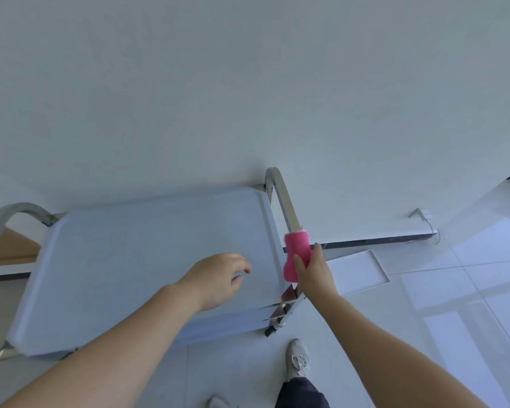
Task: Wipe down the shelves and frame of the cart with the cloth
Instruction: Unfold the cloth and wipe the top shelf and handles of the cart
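1. The right hand (314, 272), right of centre, curled its fingers round the pink cloth (296, 256), wrapped about the cart's right frame bar (283, 198).
2. That bar's long axis ran up-frame from the fingers, toward its bend.
3. The left hand (215, 278) rested on the top shelf (130, 260), fingers loosely bent, holding nothing.

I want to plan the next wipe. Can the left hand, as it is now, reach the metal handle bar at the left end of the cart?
Probably yes. The left hand holds nothing and rests on the top shelf, and nothing lies on the shelf between it and the left handle bar. The cloth, however, is in the right hand.
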Demonstrator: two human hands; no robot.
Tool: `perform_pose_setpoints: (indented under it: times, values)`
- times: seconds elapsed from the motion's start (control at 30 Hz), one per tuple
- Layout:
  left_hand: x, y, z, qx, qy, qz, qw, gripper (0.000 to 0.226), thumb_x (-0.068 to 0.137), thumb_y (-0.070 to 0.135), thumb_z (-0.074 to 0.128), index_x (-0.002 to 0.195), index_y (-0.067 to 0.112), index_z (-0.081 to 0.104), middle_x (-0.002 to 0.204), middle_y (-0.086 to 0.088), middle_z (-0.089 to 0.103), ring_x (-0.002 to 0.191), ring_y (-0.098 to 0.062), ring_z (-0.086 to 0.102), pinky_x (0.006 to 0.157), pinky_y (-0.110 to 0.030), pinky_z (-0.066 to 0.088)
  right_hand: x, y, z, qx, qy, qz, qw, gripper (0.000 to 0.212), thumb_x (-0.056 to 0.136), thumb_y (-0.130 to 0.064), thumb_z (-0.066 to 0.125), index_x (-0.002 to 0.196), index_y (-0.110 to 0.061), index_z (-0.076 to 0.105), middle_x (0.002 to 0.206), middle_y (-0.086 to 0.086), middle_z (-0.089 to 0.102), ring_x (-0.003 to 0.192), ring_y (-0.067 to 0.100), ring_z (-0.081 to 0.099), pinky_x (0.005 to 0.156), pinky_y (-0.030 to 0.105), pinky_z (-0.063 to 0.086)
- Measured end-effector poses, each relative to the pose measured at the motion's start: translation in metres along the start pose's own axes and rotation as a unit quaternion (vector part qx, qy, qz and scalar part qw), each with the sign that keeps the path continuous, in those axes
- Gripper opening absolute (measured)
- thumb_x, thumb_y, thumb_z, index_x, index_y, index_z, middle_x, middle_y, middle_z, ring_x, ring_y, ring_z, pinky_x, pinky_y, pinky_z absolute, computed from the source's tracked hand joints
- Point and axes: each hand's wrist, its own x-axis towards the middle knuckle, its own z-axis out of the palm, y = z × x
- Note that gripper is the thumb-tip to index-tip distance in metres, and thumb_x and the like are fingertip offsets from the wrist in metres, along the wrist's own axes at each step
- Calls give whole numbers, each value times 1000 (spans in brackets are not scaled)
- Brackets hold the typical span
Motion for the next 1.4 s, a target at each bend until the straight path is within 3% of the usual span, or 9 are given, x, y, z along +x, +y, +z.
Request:
perform_pose_setpoints:
  times: [0.17,0.33,0.47,0.6,0.73,1.07,1.2,1.4]
  values:
    - [-21,-15,0,11,15,-11,1000,27,93,17,45,114,23,60,119,11,59,107,-11,55,89,-27,44,10,-10,25,-12,80,9,997,32,93,-38,45,110,-11,40,102,9,52,76,25,52,64,39,45]
    - [-25,-27,2,15,9,-13,1000,28,93,17,44,115,24,59,120,12,59,107,-11,54,87,-24,42,10,7,36,-35,95,-10,995,40,94,-36,43,124,-10,38,112,9,52,83,31,56,63,35,40]
    - [-26,-34,0,-6,28,-3,1000,26,93,15,47,113,21,61,117,9,61,106,-13,56,87,-28,44,-10,26,49,11,106,-3,994,42,92,-32,47,129,-15,35,114,6,51,82,21,49,65,33,38]
    - [-35,-47,-8,-4,27,-1,1000,25,93,16,47,113,21,61,117,9,61,106,-12,56,88,-27,44,-10,27,50,20,96,16,995,43,92,-26,48,131,-13,35,121,7,49,101,29,54,72,33,38]
    - [-41,-62,-22,-2,30,3,1000,25,92,15,48,112,21,62,116,9,62,106,-12,56,87,-24,43,8,8,41,-46,103,4,994,41,92,-34,47,124,-10,38,113,11,53,90,33,56,67,35,39]
    - [1,-81,-42,-14,36,-12,999,25,93,15,48,113,20,62,117,6,62,107,-15,56,89,-29,45,82,-40,28,-248,21,1,968,36,94,-33,41,116,-4,39,107,14,56,87,34,61,65,38,44]
    - [25,-86,-51,-22,30,-29,999,25,93,17,47,113,21,61,116,9,61,106,-13,56,88,-27,45,122,-66,29,-264,-27,19,964,39,95,-33,40,118,-2,37,112,15,55,95,34,60,68,38,41]
    - [55,-92,-63,-42,41,-65,996,26,93,16,46,114,22,61,117,11,60,106,-9,55,87,-25,43,172,-90,37,-261,-36,12,965,40,95,-29,41,122,0,35,114,16,54,95,33,60,67,36,42]
